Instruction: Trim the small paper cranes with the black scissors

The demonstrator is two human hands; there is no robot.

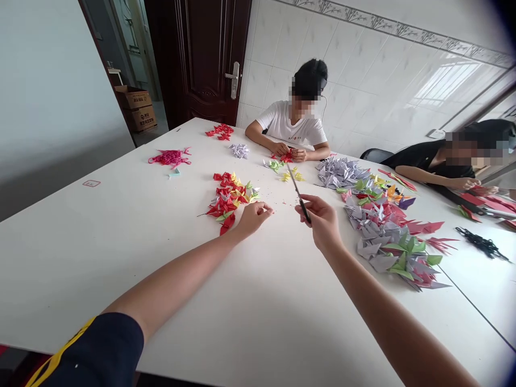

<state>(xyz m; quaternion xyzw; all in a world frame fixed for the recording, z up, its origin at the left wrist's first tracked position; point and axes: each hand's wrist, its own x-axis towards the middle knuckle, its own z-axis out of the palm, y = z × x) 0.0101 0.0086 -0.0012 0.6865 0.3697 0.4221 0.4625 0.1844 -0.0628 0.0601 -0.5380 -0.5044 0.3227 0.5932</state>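
Nearly closed, slim dark scissors [299,192], pinched in right hand [320,223]

Red, yellow and green folded-paper pieces [228,198] lay beside the left hand [253,219]; lilac, green and red folded-paper pieces [387,236] lay right of the right hand [320,223], holding black scissors [301,198].

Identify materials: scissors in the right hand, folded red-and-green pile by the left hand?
The scissors look like dark-finished metal: thin, straight, rigid blades; the handles are hidden. The folded pile looks like thin matte paper: crisp creases, sharp points, no visible sheen.
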